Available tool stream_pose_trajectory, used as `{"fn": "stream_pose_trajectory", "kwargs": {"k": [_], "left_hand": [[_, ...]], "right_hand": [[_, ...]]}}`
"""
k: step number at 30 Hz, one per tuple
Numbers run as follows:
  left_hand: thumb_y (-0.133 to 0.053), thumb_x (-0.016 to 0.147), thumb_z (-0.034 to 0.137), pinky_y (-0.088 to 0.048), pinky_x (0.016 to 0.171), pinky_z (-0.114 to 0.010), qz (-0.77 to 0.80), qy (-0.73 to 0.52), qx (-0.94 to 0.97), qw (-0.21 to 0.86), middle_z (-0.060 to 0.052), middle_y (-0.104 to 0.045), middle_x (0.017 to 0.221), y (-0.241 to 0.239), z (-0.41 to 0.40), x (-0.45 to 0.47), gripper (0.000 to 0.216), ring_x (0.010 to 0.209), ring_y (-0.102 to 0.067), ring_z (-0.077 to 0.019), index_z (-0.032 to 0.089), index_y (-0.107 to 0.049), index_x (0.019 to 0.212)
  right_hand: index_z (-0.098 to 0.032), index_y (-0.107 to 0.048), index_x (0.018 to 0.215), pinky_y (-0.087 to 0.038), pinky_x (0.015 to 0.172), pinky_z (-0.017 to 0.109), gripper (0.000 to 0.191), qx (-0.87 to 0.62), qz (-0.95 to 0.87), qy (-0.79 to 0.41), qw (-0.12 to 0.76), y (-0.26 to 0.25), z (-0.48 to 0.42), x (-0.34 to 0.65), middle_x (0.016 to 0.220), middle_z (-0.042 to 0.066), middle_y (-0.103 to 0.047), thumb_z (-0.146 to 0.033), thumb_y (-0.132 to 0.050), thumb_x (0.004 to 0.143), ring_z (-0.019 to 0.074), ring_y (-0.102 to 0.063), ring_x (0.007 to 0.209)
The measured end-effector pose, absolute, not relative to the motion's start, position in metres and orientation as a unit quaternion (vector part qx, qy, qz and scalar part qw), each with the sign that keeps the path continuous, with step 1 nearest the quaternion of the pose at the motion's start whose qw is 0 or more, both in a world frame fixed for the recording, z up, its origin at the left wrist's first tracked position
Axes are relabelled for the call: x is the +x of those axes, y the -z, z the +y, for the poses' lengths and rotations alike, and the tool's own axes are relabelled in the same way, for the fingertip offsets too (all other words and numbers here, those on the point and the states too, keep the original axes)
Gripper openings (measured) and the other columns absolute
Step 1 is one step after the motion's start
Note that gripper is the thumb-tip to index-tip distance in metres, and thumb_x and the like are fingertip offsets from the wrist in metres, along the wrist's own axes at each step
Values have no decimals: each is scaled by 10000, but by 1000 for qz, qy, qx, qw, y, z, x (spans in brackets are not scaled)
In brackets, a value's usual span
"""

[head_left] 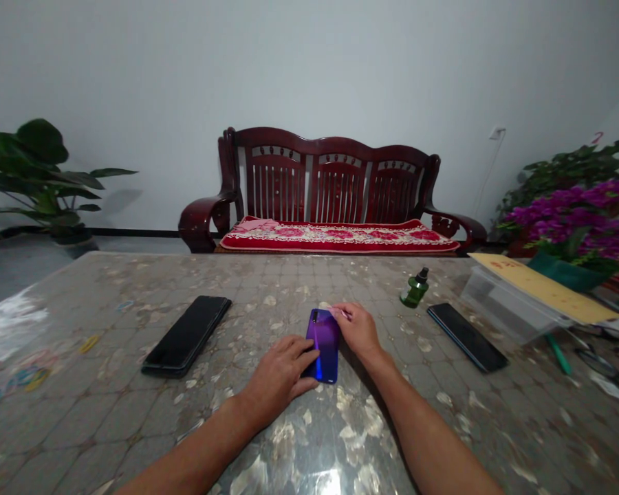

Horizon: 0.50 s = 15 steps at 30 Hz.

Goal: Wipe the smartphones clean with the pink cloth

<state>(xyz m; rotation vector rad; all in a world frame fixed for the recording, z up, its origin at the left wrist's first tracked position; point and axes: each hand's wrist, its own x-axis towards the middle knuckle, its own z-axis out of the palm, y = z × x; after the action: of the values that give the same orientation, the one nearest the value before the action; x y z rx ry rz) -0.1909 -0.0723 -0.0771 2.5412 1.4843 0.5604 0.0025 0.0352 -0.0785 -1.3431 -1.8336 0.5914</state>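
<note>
You look partway through, what remains unclear — your left hand (283, 368) rests on the purple phone (329, 347) mid-table, its grip uncertain, while your right hand (358, 331) pinches a slim pinkish item (345, 315).

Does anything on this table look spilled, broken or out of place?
I see nothing spilled, and the purple phone shows no obvious damage. Slightly untidy: colored loops lie scattered at the table's left, and a yellow sheet sits askew on the clear box.
</note>
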Motion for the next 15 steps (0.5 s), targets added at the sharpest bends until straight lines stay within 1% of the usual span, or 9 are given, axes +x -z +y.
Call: {"fn": "stream_pose_trajectory", "kwargs": {"k": [3, 6, 10, 13, 15], "left_hand": [[-782, 801, 370, -370, 1130, -534, 498, -173, 846, 74, -119, -541, 1450, 82, -69, -195, 574, 1365, -448, -349, 243, -595, 1328], [-765, 820, 363, -363, 1144, -527, 492, -158, 852, 82, -141, -460, 1516, 85, -67, -197, 637, 1400, -416, -337, 233, -531, 1397], [-712, 868, 335, -379, 1146, -483, 488, -147, 856, 86, -141, -466, 1512, 82, -69, -194, 604, 1384, -451, -297, 228, -501, 1423], [-714, 864, 320, -396, 1137, -472, 492, -143, 854, 84, -157, -482, 1497, 81, -70, -193, 591, 1368, -473, -300, 202, -519, 1410], [-713, 864, 322, -403, 1132, -472, 493, -145, 854, 78, -151, -485, 1495, 82, -70, -192, 583, 1362, -480, -300, 215, -524, 1405]], "right_hand": [[-176, -759, 957, -448, 762, 251, 263, -565, -721, -199, 348, 78, 39, 10, 926, 62, -725, -323, -545, 913, 174, -645, 846], [-177, -754, 947, -419, 743, 239, 235, -599, -721, -171, 304, 75, 40, 14, 921, 60, -731, -282, -549, 899, 174, -644, 851], [-184, -747, 887, -377, 675, 227, 207, -620, -719, -166, 267, 70, 37, 13, 884, 56, -740, -258, -554, 882, 167, -641, 810], [-184, -732, 835, -348, 629, 229, 176, -623, -718, -182, 251, 65, 29, 11, 808, 46, -732, -235, -565, 856, 162, -628, 745], [-183, -715, 818, -332, 606, 228, 131, -622, -715, -202, 246, 62, 20, 10, 769, 35, -722, -216, -588, 824, 156, -616, 707]]}}
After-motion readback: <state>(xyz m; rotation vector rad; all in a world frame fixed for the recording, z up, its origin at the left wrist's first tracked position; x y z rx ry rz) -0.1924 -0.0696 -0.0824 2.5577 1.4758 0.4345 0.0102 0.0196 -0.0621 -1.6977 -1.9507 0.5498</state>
